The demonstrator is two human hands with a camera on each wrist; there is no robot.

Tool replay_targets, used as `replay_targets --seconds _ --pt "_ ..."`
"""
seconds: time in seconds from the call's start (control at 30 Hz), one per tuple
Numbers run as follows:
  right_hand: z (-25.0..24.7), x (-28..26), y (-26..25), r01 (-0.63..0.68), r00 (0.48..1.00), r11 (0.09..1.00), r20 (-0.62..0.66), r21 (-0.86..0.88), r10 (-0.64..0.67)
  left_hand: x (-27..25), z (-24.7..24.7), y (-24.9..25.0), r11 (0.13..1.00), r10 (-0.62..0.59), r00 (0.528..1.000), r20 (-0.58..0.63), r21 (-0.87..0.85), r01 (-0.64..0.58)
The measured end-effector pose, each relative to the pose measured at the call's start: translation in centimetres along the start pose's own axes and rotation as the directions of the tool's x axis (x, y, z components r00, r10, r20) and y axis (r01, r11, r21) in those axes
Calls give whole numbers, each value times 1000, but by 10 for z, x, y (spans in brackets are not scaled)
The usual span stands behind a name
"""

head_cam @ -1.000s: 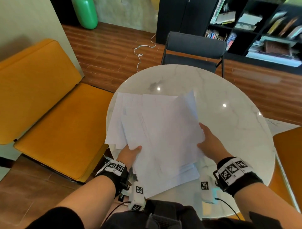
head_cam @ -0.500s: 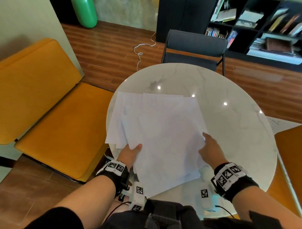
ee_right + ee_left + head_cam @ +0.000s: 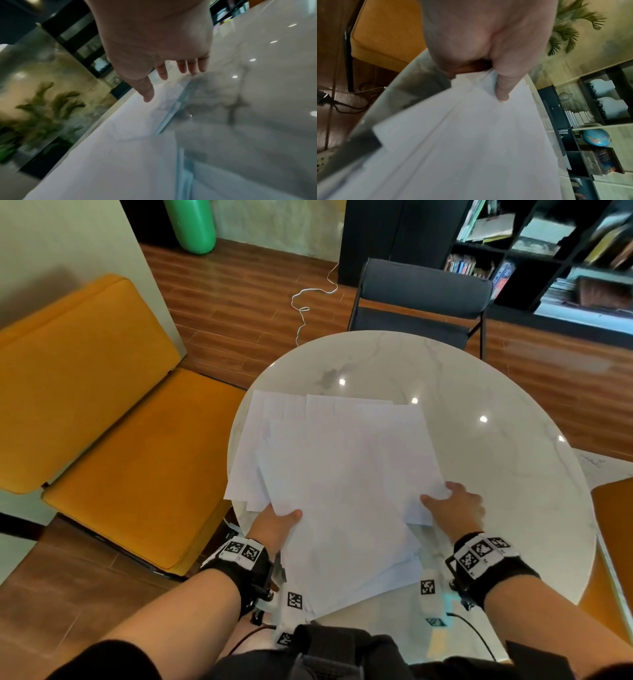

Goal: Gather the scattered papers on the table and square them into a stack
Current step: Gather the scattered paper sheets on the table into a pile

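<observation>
A loose pile of white papers (image 3: 342, 481) lies fanned out on the round marble table (image 3: 479, 405), its left side hanging over the table's rim. My left hand (image 3: 284, 517) pinches the pile's near left corner, thumb (image 3: 501, 88) on top of the papers (image 3: 471, 135) and fingers hidden underneath. At the pile's right edge my right hand (image 3: 442, 498) rests with straight fingers (image 3: 188, 66). Its thumb (image 3: 147, 93) lies over the top sheet (image 3: 120, 148), and the fingertips reach the tabletop (image 3: 257, 94) just past the paper's edge.
An orange padded bench (image 3: 137, 457) stands close on the left, and another orange seat (image 3: 616, 508) on the right. A dark chair (image 3: 421, 299) is tucked in behind the table. A white cable (image 3: 308, 302) trails over the wood floor.
The top sheet that stood raised at the pile's right side now lies flat. My right hand has slid outward to the pile's right edge. The left hand has kept its pinch.
</observation>
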State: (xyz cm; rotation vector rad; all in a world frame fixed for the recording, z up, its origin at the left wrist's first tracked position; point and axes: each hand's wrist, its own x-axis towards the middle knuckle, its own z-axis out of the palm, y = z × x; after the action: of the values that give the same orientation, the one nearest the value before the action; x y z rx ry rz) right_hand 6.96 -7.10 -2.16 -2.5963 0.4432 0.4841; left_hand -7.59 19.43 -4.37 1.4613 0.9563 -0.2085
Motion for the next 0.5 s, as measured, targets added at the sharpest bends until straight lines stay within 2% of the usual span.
replay_targets --seconds 0.1,0.2,0.3,0.4,0.5 --pt "-2 17 0 -98 995 983 16 154 97 0 1 1 1000 -8 1000 -21 -3 8" --pt "2 21 -13 -154 987 902 109 404 120 0 1 -1 1000 -9 1000 -18 20 9" --pt "7 21 -26 -185 972 906 208 380 111 0 0 0 999 -11 1000 -4 35 11" --pt "12 21 -32 -162 965 922 251 352 74 0 -1 1 998 -16 1000 -3 54 17" --pt "15 18 -31 -156 966 879 253 450 42 1 -2 0 999 -13 1000 5 52 13"
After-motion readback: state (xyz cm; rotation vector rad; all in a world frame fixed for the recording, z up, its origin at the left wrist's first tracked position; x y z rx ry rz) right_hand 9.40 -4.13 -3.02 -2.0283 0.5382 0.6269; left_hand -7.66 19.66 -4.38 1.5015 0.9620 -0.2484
